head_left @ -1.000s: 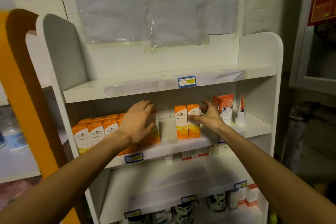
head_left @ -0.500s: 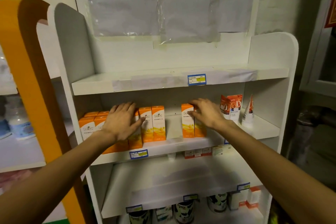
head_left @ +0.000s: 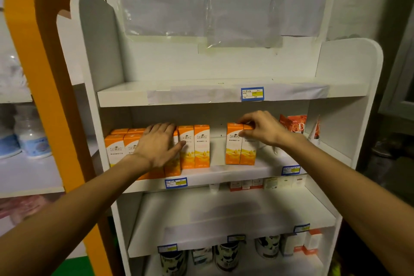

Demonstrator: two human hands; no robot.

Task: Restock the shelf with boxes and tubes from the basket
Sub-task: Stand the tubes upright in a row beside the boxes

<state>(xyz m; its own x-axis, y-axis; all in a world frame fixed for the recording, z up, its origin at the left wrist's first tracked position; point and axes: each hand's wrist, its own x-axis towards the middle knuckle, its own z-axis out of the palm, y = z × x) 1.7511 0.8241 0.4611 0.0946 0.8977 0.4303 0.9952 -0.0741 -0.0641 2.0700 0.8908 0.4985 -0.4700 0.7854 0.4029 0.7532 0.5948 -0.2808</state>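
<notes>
Orange boxes (head_left: 201, 145) under flat left hand (head_left: 158, 144), right hand (head_left: 261, 129) pinching pair (head_left: 240, 143)

Shelf unit (head_left: 349, 63): white boards and side panels.
Boxes (head_left: 201, 148) on middle shelf: orange tops and bases, white middle band, orange-yellow swirl print low on the front.
Price tags (head_left: 252, 94) on shelf edges: blue border, white field, yellow patch.
Packet (head_left: 295, 123) at right of middle shelf: red-orange with white lettering.
Neighbouring rack end panel (head_left: 24, 56): orange face, brown inner edge.
Bottles (head_left: 33, 139) on that rack: clear-white with pale blue labels.
Cans (head_left: 226, 257) on bottom shelf: black-and-white patches.
Small cartons (head_left: 313, 242), bottom right: white with orange trim.
</notes>
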